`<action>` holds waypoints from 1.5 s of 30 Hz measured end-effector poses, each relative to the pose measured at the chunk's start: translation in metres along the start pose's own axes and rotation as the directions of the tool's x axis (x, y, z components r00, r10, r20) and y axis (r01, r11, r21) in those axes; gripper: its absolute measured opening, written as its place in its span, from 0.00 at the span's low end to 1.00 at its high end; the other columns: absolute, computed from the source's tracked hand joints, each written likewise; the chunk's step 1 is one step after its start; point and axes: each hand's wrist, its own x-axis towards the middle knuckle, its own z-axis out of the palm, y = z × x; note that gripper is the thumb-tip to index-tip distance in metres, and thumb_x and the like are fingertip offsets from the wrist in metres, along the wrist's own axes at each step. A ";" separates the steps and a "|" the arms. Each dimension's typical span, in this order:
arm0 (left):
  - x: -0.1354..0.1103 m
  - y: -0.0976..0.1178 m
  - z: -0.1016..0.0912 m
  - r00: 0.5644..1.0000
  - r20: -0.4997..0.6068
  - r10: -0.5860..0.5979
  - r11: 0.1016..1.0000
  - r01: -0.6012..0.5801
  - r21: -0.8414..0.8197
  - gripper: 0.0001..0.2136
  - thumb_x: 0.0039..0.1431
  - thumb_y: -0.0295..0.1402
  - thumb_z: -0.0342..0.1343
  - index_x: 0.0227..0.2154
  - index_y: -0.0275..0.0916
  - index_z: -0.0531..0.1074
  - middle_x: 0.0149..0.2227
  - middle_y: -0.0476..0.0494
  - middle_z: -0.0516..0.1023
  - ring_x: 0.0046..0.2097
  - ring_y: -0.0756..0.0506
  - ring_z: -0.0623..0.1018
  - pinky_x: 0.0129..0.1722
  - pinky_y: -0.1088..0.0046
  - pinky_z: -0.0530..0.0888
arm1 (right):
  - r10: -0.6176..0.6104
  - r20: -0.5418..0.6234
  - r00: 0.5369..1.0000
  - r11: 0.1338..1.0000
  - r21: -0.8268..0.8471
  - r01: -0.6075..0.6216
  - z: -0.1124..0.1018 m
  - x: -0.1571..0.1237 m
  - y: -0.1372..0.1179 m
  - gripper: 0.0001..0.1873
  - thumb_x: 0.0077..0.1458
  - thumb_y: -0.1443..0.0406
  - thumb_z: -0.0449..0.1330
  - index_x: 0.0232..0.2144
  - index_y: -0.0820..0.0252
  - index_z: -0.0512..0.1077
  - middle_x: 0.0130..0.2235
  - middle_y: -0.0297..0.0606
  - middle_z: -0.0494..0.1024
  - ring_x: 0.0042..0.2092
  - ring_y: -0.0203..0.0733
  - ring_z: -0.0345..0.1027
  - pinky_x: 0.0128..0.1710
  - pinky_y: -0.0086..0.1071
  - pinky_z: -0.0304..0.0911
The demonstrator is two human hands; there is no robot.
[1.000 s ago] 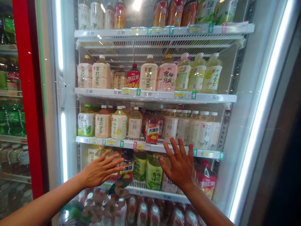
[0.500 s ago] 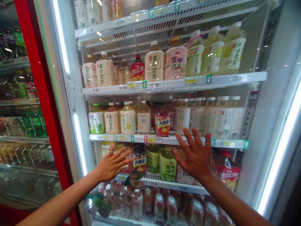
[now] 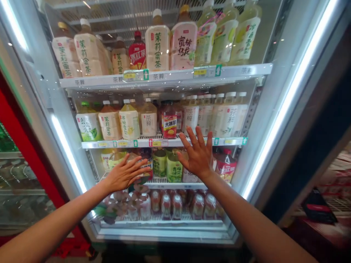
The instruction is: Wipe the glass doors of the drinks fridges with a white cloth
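My left hand is stretched out with its fingers spread, in front of the lower shelf of a drinks fridge. It holds nothing and partly covers a dark-labelled tea bottle. Fingers also apart, my right hand is raised in front of the middle shelf's edge, hiding part of the bottles behind. Between the hands stand green-labelled tea bottles. Reflections suggest a glass pane before the shelves; whether my palms touch it I cannot tell.
Large tea bottles line the upper shelf. A red-labelled bottle stands mid-shelf. Small bottles fill the bottom. Lit strips run along the fridge's sides. A red frame borders another fridge at left; blurred goods lie at right.
The view has tilted down and turned right, so the shelves sit higher and further left in view. The fridge's base now shows. Both hands stay spread.
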 end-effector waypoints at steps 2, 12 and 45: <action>0.024 -0.022 -0.009 0.996 -0.046 -0.081 0.997 0.081 -0.002 0.32 0.71 0.41 0.47 0.73 0.50 0.43 0.76 0.51 0.37 0.76 0.43 0.38 0.74 0.53 0.34 | -0.002 0.003 1.000 1.000 0.002 0.002 0.000 0.000 0.000 0.42 0.66 0.55 0.56 0.74 0.52 0.41 0.75 0.40 0.46 0.76 0.53 0.34 0.73 0.63 0.33; 0.062 0.028 0.010 0.998 -0.030 0.061 0.998 -0.061 0.002 0.30 0.70 0.44 0.50 0.71 0.47 0.52 0.76 0.50 0.40 0.76 0.41 0.37 0.74 0.51 0.36 | 0.022 0.055 0.998 1.000 0.003 -0.022 -0.001 -0.001 0.000 0.45 0.65 0.55 0.57 0.75 0.51 0.39 0.75 0.40 0.48 0.75 0.57 0.38 0.73 0.64 0.34; 0.084 -0.004 -0.002 0.998 -0.057 -0.004 1.000 0.003 -0.011 0.32 0.69 0.40 0.50 0.72 0.46 0.48 0.75 0.49 0.46 0.76 0.44 0.37 0.75 0.53 0.36 | 0.013 0.028 1.000 1.000 -0.006 -0.013 -0.004 0.001 0.000 0.43 0.66 0.55 0.55 0.75 0.53 0.40 0.73 0.41 0.53 0.76 0.53 0.36 0.73 0.62 0.34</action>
